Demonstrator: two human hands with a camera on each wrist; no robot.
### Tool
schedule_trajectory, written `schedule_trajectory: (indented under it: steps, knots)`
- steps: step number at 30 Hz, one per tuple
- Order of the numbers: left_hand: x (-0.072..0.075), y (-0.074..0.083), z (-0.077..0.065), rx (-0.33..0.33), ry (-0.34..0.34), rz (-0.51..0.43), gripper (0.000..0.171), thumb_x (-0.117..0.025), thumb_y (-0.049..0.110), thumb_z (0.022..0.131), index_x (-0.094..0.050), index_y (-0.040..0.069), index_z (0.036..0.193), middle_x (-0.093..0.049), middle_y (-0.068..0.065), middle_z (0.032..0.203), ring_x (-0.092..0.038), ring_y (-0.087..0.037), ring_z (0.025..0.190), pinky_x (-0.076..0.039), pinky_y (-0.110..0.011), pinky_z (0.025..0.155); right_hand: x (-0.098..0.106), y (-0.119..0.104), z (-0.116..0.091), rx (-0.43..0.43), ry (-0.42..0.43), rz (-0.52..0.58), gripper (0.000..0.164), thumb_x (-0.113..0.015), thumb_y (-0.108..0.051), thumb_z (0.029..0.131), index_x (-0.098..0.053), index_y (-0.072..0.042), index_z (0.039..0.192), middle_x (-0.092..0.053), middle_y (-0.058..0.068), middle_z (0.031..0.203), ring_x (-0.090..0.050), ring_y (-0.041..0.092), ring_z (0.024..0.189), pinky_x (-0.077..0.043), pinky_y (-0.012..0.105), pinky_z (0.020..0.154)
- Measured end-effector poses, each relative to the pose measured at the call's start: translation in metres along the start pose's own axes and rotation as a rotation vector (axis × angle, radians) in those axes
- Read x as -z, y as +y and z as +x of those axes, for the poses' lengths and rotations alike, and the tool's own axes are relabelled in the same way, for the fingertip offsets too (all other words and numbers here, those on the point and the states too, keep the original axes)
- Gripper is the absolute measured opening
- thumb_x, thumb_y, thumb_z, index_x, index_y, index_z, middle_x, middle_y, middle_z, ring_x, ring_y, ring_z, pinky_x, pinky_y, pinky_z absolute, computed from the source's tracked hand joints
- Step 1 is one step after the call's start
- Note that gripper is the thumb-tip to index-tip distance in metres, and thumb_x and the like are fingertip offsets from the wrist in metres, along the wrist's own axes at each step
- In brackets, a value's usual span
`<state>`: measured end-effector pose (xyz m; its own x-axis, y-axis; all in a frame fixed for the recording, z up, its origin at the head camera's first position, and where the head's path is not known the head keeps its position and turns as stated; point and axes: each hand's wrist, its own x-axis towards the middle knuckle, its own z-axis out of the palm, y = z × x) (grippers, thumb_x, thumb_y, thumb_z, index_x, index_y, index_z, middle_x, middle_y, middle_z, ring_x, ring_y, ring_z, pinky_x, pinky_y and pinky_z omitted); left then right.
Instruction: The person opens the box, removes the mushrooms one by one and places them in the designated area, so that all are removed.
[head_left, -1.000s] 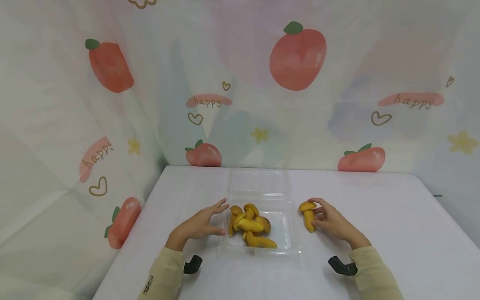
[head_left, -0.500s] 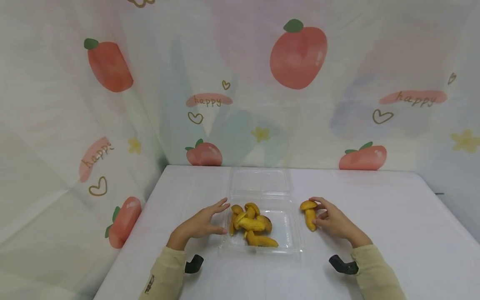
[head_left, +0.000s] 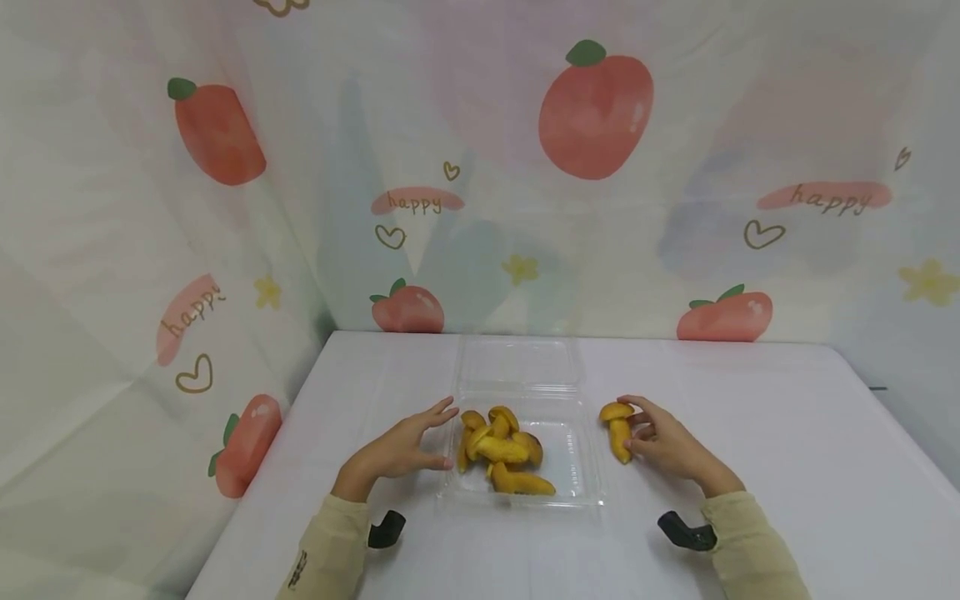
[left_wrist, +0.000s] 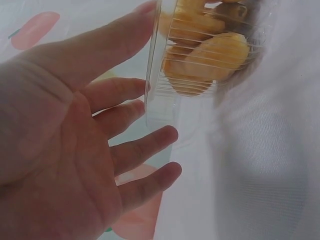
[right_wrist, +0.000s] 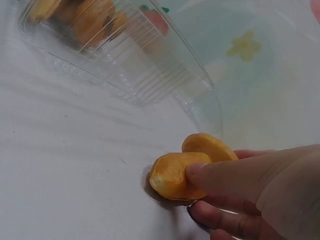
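Clear container (head_left: 564, 454) on white table (head_left: 840, 500), lid (head_left: 517, 364) laid back toward 12 o'clock. Yellow mushrooms (head_left: 502, 451) heaped inside, mostly on the 9 o'clock half; one lies lengthwise near 6. Left hand (head_left: 393, 450) outside at 9 o'clock, thumb and fingers spread wide by the wall; cannot tell whether they touch. Right hand (head_left: 663, 442) at 3 o'clock, pinching a single mushroom (head_left: 618, 436) low at the table's surface, cap toward 12, stem toward 6.
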<state>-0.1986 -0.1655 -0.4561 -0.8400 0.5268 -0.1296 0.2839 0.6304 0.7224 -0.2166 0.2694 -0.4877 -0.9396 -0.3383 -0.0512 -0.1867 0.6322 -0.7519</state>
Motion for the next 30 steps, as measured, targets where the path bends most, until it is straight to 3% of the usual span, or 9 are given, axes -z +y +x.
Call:
schedule_trajectory:
  steps: [17,30]
  knots:
    - [0.0020,0.0006,-0.0002,0.013,0.006,0.011,0.082,-0.079,0.022,0.088,-0.036,0.010,0.157,-0.021,-0.008,0.171,-0.022,-0.038,0.156,-0.023,-0.063,0.123,-0.0033,0.0027,0.0024,-0.057,0.007,-0.012,0.069,-0.072,-0.005,0.091,-0.037,-0.002,0.151,-0.060,0.029,0.126,-0.065,0.023,0.094,-0.058,0.026,0.076]
    - [0.0021,0.0008,-0.0010,0.003,0.004,0.004,0.082,-0.078,0.021,0.089,-0.035,0.009,0.158,-0.020,-0.011,0.170,-0.021,-0.039,0.156,-0.023,-0.064,0.122,-0.0019,0.0011,0.0013,-0.019,-0.002,-0.011,0.070,-0.072,-0.004,0.090,-0.036,0.000,0.150,-0.059,0.032,0.126,-0.065,0.023,0.093,-0.056,0.024,0.073]
